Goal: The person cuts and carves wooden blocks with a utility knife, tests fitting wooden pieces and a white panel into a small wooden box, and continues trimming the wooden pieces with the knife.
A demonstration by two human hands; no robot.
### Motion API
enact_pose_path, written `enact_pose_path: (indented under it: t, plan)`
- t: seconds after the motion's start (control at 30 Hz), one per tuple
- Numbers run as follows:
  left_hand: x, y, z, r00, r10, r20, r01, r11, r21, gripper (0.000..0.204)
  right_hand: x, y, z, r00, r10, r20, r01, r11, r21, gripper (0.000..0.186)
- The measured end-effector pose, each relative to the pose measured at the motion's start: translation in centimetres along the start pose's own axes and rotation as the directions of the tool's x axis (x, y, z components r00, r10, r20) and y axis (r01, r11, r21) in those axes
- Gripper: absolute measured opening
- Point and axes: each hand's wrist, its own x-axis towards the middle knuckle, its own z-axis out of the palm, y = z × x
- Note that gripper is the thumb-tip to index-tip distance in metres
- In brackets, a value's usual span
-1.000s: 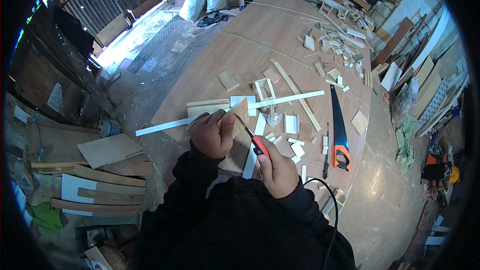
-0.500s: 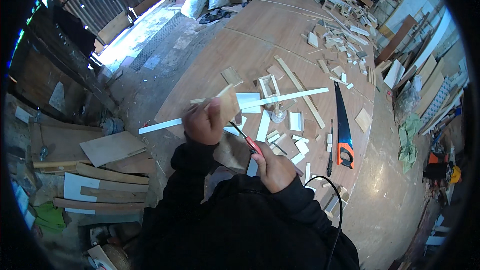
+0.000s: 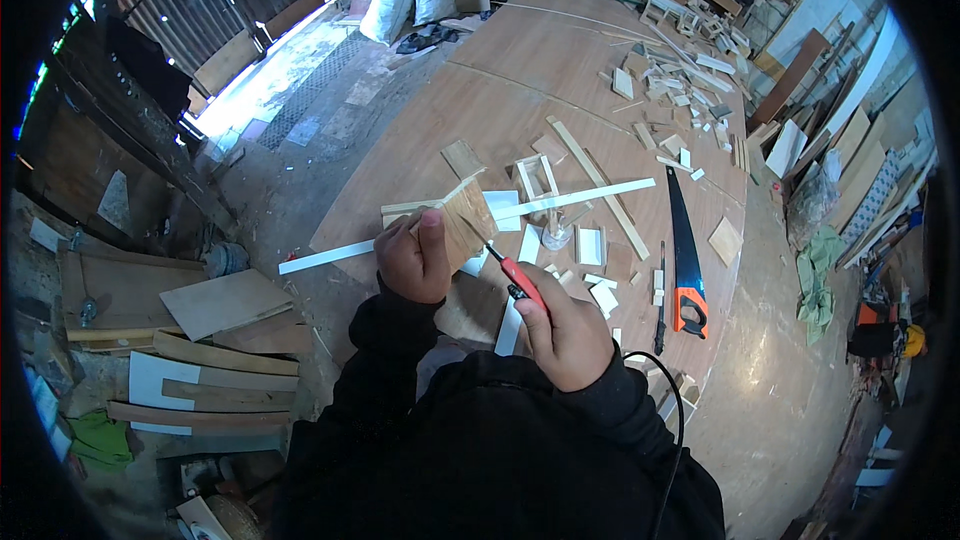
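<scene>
My left hand (image 3: 410,260) grips a small tan wooden board (image 3: 462,205), held up over the plywood table (image 3: 520,65). My right hand (image 3: 560,335) is closed on a red-and-black handled tool (image 3: 523,283), whose thin dark tip reaches up to the board's face; whether it touches is unclear. A long white strip (image 3: 600,190) lies behind the board, near an open pale wooden box (image 3: 535,180) and a small clear container (image 3: 556,238). Right of these lie a handsaw with an orange-black handle (image 3: 690,310) and a thin dark tool (image 3: 660,325).
Offcuts (image 3: 680,90) crowd the table's far right. Boards lean on the right wall (image 3: 860,160), by a green cloth (image 3: 818,280). Curved panels (image 3: 210,370) lie low at left. White sacks (image 3: 392,0) stand behind, near a bright doorway. A black cable (image 3: 675,410) runs beside my right arm.
The board tilted and shifted left, then came back slightly down and right. My right hand and tool dipped, and now the tool's tip is raised against or near the board again.
</scene>
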Motion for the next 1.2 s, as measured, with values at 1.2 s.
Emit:
enact_pose_path:
  t: [1.2]
  plan:
    - [-1.0, -0.7, 1.3, 0.998, 0.048, 0.037, -0.048, 0.999, 0.022, 0.032, -0.3, 1.0, 0.5, 0.997, 0.062, 0.046, -0.063, 0.998, 0.027, 0.037]
